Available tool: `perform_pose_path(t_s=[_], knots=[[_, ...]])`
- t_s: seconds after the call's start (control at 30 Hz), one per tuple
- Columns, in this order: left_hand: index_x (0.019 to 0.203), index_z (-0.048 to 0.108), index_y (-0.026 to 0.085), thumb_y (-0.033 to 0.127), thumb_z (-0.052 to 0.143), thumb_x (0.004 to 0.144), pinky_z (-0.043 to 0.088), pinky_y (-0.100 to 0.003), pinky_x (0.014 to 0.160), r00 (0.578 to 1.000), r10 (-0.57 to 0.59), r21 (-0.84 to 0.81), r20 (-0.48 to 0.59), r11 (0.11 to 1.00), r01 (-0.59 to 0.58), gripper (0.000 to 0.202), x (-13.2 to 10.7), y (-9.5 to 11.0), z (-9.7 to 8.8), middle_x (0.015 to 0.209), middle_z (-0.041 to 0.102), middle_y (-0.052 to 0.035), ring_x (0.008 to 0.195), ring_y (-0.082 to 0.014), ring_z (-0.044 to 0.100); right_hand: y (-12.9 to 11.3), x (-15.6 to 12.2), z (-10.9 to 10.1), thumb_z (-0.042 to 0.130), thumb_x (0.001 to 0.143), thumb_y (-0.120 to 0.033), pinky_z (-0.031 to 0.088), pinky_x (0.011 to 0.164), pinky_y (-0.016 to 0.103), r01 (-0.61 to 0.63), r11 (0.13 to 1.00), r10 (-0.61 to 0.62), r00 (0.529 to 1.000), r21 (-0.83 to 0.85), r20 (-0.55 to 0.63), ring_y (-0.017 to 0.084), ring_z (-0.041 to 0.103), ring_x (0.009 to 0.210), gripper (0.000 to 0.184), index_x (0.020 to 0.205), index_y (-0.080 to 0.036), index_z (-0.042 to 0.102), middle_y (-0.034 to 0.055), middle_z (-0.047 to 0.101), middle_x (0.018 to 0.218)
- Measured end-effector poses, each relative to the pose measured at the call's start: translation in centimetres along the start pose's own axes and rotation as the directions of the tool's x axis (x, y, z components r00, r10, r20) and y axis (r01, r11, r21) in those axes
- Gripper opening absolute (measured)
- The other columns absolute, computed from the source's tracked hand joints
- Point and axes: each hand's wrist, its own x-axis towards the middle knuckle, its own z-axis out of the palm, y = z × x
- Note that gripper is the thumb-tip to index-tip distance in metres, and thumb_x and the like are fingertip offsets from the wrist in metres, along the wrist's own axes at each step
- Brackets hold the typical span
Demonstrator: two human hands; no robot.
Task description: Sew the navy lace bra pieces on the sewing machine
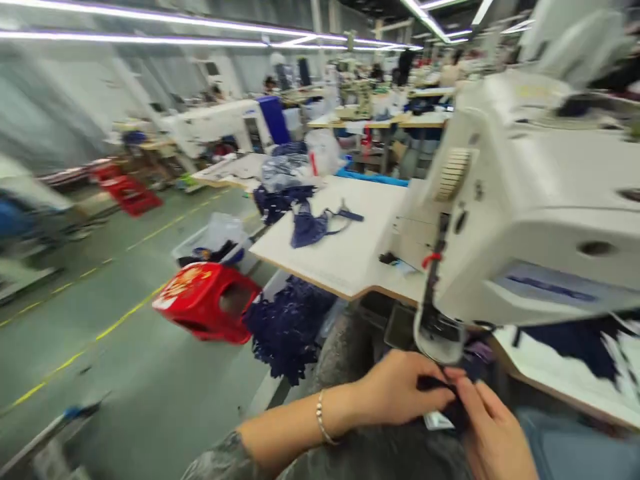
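Note:
My left hand [400, 387], with a beaded bracelet at the wrist, is closed on a dark fabric piece [457, 412]. From the other side, my right hand [493, 427] pinches the same fabric, fingertips close to those of the left. A small white label [439, 421] shows below the fabric, between the hands. Just above the fingers is the lower end of a white sewing machine [545, 220]; whether the fabric touches it I cannot tell. Part of the fabric is hidden by my fingers.
A navy bra [309, 227] lies on the white worktable [330, 267] beyond the machine. Left of my knees, a heap of navy pieces [287, 327] hangs from a container. A red stool [205, 300] and a white bin [235, 233] stand nearby. Dark fabric [570, 347] lies at the right.

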Motion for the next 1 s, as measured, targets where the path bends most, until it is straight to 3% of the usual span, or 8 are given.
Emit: perform_pose_path(t_s=[0.07,0.2,0.33,0.5,0.63,0.8,0.9,1.0], knots=[[0.094,0.074,0.016,0.024,0.064,0.084,0.049,-0.023,0.077,0.999,-0.032,-0.006,-0.003,0.999,0.032,0.016,0.4,0.2,-0.4,0.095,0.074,-0.0016,0.085,-0.0167,0.067,-0.3,-0.1,-0.7,0.077,0.074,-0.055,0.055,0.079,0.033,-0.045,0.999,0.046,0.999,0.027,-0.024,0.027,0.066,0.09,0.04,0.091,-0.019,0.076,0.0072,0.072,0.092],[0.088,0.075,0.018,0.027,0.064,0.085,0.046,-0.02,0.068,0.997,-0.071,0.093,-0.007,0.993,0.071,0.014,0.5,1.1,-0.8,0.081,0.071,0.0004,0.075,-0.0142,0.064,-1.4,0.6,-1.1,0.07,0.083,-0.052,0.05,0.073,0.027,0.002,1.0,-0.001,1.0,-0.027,0.009,0.021,0.062,0.08,0.036,0.099,-0.02,0.076,0.0051,0.071,0.087],[0.09,0.073,0.019,0.022,0.065,0.086,0.045,-0.019,0.07,0.996,0.065,0.203,-0.055,0.978,-0.052,0.009,0.1,1.1,-0.4,0.081,0.068,0.001,0.074,-0.0119,0.061,-2.1,0.7,-1.0,0.065,0.09,-0.048,0.045,0.071,0.022,0.044,0.998,-0.042,0.998,-0.036,0.045,0.017,0.058,0.077,0.029,0.1,-0.022,0.074,0.0019,0.068,0.082],[0.095,0.069,0.018,0.017,0.064,0.088,0.044,-0.017,0.063,0.952,0.282,0.355,-0.118,0.908,-0.225,0.009,0.0,0.4,-0.1,0.081,0.064,0.0007,0.069,-0.01,0.059,-2.5,0.4,-1.1,0.067,0.091,-0.041,0.045,0.078,0.021,0.087,0.996,-0.091,0.983,0.033,0.162,0.016,0.058,0.086,0.018,0.103,-0.027,0.07,-0.0006,0.065,0.091],[0.095,0.067,0.016,0.023,0.052,0.097,0.045,-0.021,0.058,0.882,0.463,0.568,-0.091,0.751,-0.336,0.016,0.0,0.1,0.2,0.078,0.062,-0.0017,0.067,-0.013,0.06,-2.8,0.3,-1.1,0.076,0.084,-0.028,0.047,0.076,0.019,0.156,0.987,-0.16,0.967,0.033,0.196,0.014,0.059,0.086,0.009,0.09,-0.028,0.069,-0.0021,0.064,0.091],[0.104,0.062,0.014,0.021,0.043,0.101,0.047,-0.026,0.06,0.775,0.631,0.788,-0.025,0.489,-0.373,0.021,-0.5,0.3,0.4,0.077,0.062,-0.003,0.065,-0.0153,0.057,-2.3,0.1,-0.5,0.072,0.084,-0.016,0.05,0.079,0.021,0.45,0.893,-0.449,0.891,0.007,0.07,0.014,0.061,0.086,0.012,0.084,-0.027,0.069,-0.0018,0.065,0.088],[0.112,0.058,0.013,0.019,0.046,0.1,0.046,-0.027,0.058,0.746,0.666,0.826,0.008,0.416,-0.38,0.019,-0.8,0.4,0.4,0.076,0.061,-0.0023,0.064,-0.0154,0.056,-2.0,-0.1,-0.2,0.069,0.084,-0.01,0.05,0.078,0.022,0.563,0.826,-0.562,0.826,-0.034,0.048,0.015,0.061,0.085,0.017,0.085,-0.027,0.068,-0.0016,0.065,0.087],[0.115,0.057,0.012,0.018,0.048,0.099,0.045,-0.028,0.058,0.741,0.672,0.83,0.009,0.408,-0.38,0.019,-0.9,0.3,0.4,0.076,0.06,-0.0021,0.064,-0.0156,0.055,-2.0,-0.1,-0.1,0.066,0.084,-0.006,0.051,0.077,0.024,0.609,0.792,-0.606,0.793,-0.04,0.058,0.016,0.061,0.084,0.021,0.087,-0.027,0.067,-0.0011,0.065,0.086]])
